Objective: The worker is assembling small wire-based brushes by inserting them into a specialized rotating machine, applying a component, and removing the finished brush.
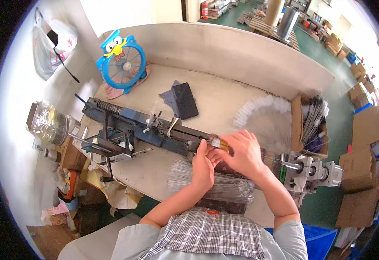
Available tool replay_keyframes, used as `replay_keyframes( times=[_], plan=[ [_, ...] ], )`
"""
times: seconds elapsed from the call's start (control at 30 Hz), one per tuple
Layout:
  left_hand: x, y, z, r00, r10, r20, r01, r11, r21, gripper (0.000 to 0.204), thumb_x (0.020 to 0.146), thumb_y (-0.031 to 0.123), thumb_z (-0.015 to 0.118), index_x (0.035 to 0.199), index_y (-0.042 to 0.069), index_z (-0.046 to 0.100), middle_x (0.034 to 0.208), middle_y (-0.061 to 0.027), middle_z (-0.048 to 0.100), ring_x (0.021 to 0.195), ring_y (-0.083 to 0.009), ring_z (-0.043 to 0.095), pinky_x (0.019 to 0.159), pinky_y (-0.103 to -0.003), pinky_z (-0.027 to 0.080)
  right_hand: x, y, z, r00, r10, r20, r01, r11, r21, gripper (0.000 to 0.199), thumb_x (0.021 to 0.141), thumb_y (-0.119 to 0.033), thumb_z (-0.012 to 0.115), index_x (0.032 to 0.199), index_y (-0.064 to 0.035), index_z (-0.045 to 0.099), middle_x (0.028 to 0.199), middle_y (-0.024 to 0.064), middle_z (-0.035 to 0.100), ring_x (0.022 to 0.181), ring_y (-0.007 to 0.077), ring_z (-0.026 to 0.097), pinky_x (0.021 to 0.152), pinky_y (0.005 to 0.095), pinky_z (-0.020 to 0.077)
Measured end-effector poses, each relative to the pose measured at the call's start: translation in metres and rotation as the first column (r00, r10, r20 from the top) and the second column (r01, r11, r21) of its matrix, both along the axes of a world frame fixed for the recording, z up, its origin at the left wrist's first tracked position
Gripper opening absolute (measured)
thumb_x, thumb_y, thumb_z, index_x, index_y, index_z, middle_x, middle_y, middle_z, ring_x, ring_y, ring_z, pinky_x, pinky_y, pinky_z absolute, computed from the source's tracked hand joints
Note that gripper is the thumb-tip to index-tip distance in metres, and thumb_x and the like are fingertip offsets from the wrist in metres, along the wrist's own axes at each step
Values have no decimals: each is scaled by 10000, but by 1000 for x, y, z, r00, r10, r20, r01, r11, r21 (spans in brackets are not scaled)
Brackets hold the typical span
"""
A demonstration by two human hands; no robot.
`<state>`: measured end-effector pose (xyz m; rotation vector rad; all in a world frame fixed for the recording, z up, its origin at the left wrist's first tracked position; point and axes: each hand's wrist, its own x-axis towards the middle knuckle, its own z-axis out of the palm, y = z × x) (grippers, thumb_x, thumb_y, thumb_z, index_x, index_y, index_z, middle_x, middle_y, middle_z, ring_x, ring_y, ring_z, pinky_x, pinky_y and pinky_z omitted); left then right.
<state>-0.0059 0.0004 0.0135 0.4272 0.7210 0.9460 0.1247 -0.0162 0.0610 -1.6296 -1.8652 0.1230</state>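
Observation:
My left hand (pixel 203 167) is at the right end of a long blue-black metal bench fixture (pixel 139 123), thumb raised and fingers curled in toward the other hand. What those fingers pinch, if anything, is hidden. My right hand (pixel 243 151) reaches in from the right, its fingers bent around a small amber piece with a whitish end (pixel 219 144); its exact kind cannot be made out. The fingertips of both hands nearly meet there. Just below them a thick bundle of thin straight metal wires (pixel 230 190) lies across the front of the table.
A fan of thin pieces with white ends (pixel 258 108) lies right of centre, beside a cardboard box (pixel 297 119) of wires. A black phone (pixel 184 100) and blue toy-like fan (pixel 124 65) are farther back. A metal shaft mechanism (pixel 310 171) stands right; a crank (pixel 107 173) juts out left.

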Motion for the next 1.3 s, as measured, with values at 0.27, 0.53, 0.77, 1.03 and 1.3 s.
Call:
replay_keyframes(
  times=[0.27, 0.53, 0.77, 1.03, 1.3],
  plan=[
    [7, -3, -10, 992, 78, 95, -81, 996, 32, 195, 940, 171, 507, 1033, 12, 569, 985, -76, 629, 901, -155, 619, 821, -307, 486, 1, -2, -8, 993, -39, 108, 12, 970, 243, 253, 664, -212, 722, 896, -119, 677, 871, 9, 620, 886, 210, 558, 837, 373, 400],
    [5, -3, -12, 989, 135, 55, -139, 988, 64, 102, 903, 108, 566, 968, 43, 611, 921, -47, 650, 833, -129, 631, 796, -301, 498, 7, -9, -15, 996, 26, 86, -49, 961, 271, 209, 674, -175, 708, 881, -152, 684, 886, -14, 610, 912, 201, 555, 855, 382, 407],
    [8, -4, -11, 994, 104, 12, -105, 988, 112, 116, 896, 99, 570, 987, 36, 607, 931, -52, 652, 835, -135, 630, 816, -306, 485, 14, -18, -12, 998, 19, 59, -33, 969, 243, 270, 644, -155, 737, 911, -140, 703, 902, 9, 626, 894, 230, 579, 812, 386, 429],
    [6, -2, -18, 988, 104, 115, -108, 994, 31, 132, 896, 104, 549, 997, 34, 599, 934, -51, 652, 828, -129, 624, 796, -293, 478, 7, -13, -14, 996, 48, 73, -62, 980, 192, 297, 664, -163, 726, 959, -149, 690, 934, 17, 621, 917, 231, 575, 816, 385, 432],
    [3, -1, -15, 976, 101, 194, -92, 994, -55, 231, 937, 252, 465, 994, 63, 584, 943, -52, 652, 848, -156, 615, 842, -331, 442, 3, -11, -14, 997, 49, 65, -58, 987, 148, 280, 694, -166, 707, 972, -150, 678, 963, 19, 614, 927, 230, 571, 828, 384, 430]
  ],
)
